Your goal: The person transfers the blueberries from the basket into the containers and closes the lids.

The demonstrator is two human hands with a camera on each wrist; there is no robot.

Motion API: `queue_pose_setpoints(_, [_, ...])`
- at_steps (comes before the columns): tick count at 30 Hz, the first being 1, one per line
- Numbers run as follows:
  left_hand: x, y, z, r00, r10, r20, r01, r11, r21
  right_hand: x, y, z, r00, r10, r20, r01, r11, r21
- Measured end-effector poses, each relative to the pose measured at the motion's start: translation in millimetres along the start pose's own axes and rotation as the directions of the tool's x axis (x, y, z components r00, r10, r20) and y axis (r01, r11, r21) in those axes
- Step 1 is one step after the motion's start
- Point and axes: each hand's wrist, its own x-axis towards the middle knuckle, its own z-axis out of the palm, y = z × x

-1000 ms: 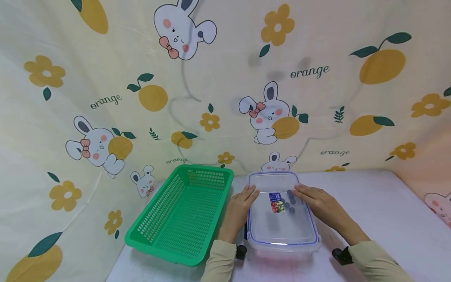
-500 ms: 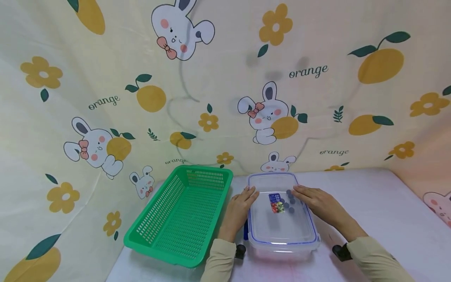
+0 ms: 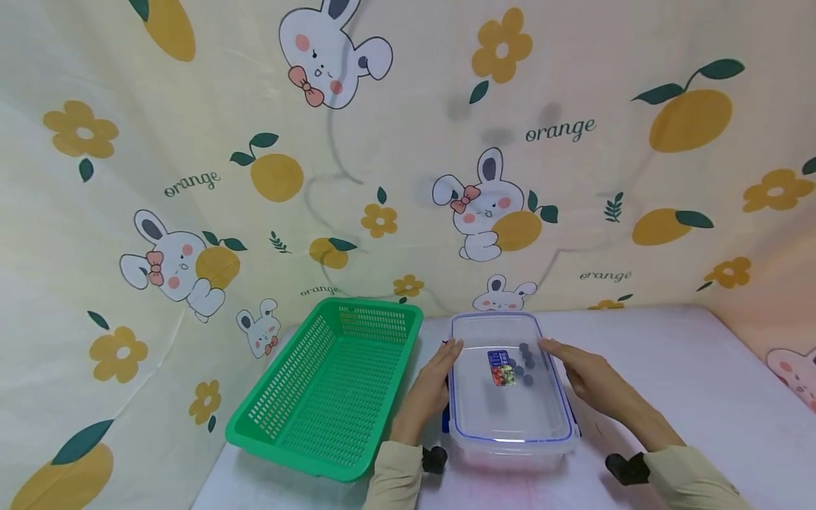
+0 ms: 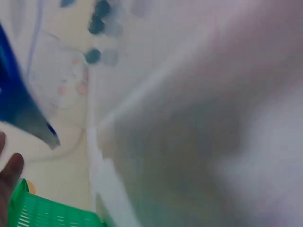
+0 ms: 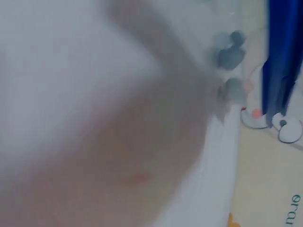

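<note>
A clear plastic food storage box point(image 3: 510, 418) with a blue-edged lid and a coloured label sits on the table. Several small dark round things point(image 3: 528, 361) show through its lid; what they are I cannot tell. My left hand point(image 3: 428, 386) touches the lid's left edge with fairly straight fingers. On the opposite edge, my right hand point(image 3: 593, 382) has its fingertips by the rim, fingers extended. Blue side latches stick out: the wrist views show a left latch point(image 4: 16, 90) and a right latch point(image 5: 284, 52), both away from the box wall. The thumbs' undersides are hidden.
A green plastic basket point(image 3: 242, 432) stands left of the box, close to my left forearm. The white-covered table point(image 3: 669, 368) extends to the right. A printed curtain point(image 3: 395, 142) hangs behind the table.
Both hands have shifted from lying over the lid to its side edges. My right hand has moved a little outward to the right. The box has stayed in place.
</note>
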Motion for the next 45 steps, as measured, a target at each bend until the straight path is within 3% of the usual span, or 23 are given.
queue_pose_setpoints(2, [-6.9, 3.8, -1.0, 0.997, -0.079, -0.020, 0.073, 0.973, -0.219, -8, -6, 2, 0.993, 0.095, -0.065, -0.088, 0.991, 0.100])
queue_pose_setpoints(3, [-10.2, 6.2, -1.6, 0.992, -0.127, -0.022, 0.113, 0.939, -0.324, -12, -8, 4, 0.990, 0.086, -0.111, -0.079, 0.994, 0.072])
queue_pose_setpoints(4, [-13.5, 8.4, -1.8, 0.984, -0.177, -0.015, 0.154, 0.896, -0.417, -15, -12, 6, 0.982, 0.160, -0.105, -0.146, 0.980, 0.133])
queue_pose_setpoints(5, [-16.7, 11.0, -2.1, 0.974, -0.228, 0.006, 0.198, 0.835, -0.513, -18, -16, 8, 0.967, 0.240, -0.078, -0.220, 0.953, 0.209])
queue_pose_setpoints(6, [-19.3, 13.6, -2.2, 0.960, -0.279, 0.038, 0.245, 0.761, -0.600, -20, -19, 10, 0.948, 0.316, -0.032, -0.294, 0.911, 0.288])
queue_pose_setpoints(8, [-23.2, 18.5, -1.8, 0.919, -0.378, 0.111, 0.342, 0.625, -0.702, -23, -25, 15, 0.886, 0.451, 0.109, -0.450, 0.780, 0.435])
queue_pose_setpoints(11, [-26.6, 24.1, 2.8, 0.848, -0.489, 0.206, 0.455, 0.471, -0.756, -24, -30, 22, 0.789, 0.552, 0.269, -0.591, 0.562, 0.579])
queue_pose_setpoints(13, [-28.9, 26.0, 7.6, 0.791, -0.558, 0.250, 0.512, 0.383, -0.769, -24, -32, 28, 0.756, 0.576, 0.310, -0.614, 0.462, 0.640])
queue_pose_setpoints(14, [-29.9, 26.5, 10.2, 0.767, -0.586, 0.262, 0.531, 0.350, -0.772, -24, -33, 30, 0.748, 0.587, 0.309, -0.611, 0.427, 0.667])
queue_pose_setpoints(17, [-33.3, 26.2, 18.1, 0.722, -0.634, 0.278, 0.517, 0.226, -0.826, -26, -33, 35, 0.728, 0.616, 0.300, -0.592, 0.345, 0.728])
queue_pose_setpoints(18, [-34.4, 26.6, 19.6, 0.711, -0.648, 0.273, 0.505, 0.200, -0.840, -27, -33, 37, 0.719, 0.628, 0.298, -0.592, 0.329, 0.736])
queue_pose_setpoints(19, [-35.0, 27.0, 21.0, 0.705, -0.661, 0.258, 0.484, 0.183, -0.856, -27, -32, 37, 0.710, 0.642, 0.288, -0.597, 0.333, 0.730])
queue_pose_setpoints(22, [-34.9, 29.1, 21.7, 0.701, -0.686, 0.196, 0.420, 0.175, -0.890, -27, -32, 35, 0.691, 0.677, 0.254, -0.608, 0.353, 0.711])
queue_pose_setpoints(25, [-32.3, 32.1, 18.7, 0.703, -0.702, 0.115, 0.380, 0.235, -0.895, -25, -34, 29, 0.682, 0.699, 0.215, -0.626, 0.404, 0.667])
queue_pose_setpoints(28, [-30.1, 34.9, 14.9, 0.695, -0.716, 0.064, 0.388, 0.299, -0.872, -23, -38, 23, 0.685, 0.707, 0.177, -0.626, 0.447, 0.638])
queue_pose_setpoints(32, [-27.4, 35.6, 13.2, 0.678, -0.734, 0.039, 0.418, 0.341, -0.842, -21, -41, 18, 0.698, 0.703, 0.136, -0.621, 0.501, 0.603])
queue_pose_setpoints(36, [-27.1, 34.2, 12.3, 0.667, -0.745, 0.034, 0.440, 0.357, -0.824, -18, -39, 18, 0.700, 0.699, 0.146, -0.630, 0.508, 0.588])
queue_pose_setpoints(41, [-27.9, 31.9, 13.1, 0.672, -0.739, 0.043, 0.439, 0.351, -0.827, -19, -36, 22, 0.695, 0.692, 0.196, -0.623, 0.443, 0.644])
queue_pose_setpoints(43, [-27.8, 31.4, 13.3, 0.683, -0.730, 0.035, 0.436, 0.369, -0.821, -21, -37, 24, 0.710, 0.685, 0.162, -0.594, 0.459, 0.661])
queue_pose_setpoints(45, [-27.0, 31.6, 13.0, 0.695, -0.719, 0.012, 0.425, 0.398, -0.813, -22, -38, 24, 0.725, 0.682, 0.095, -0.572, 0.519, 0.635])
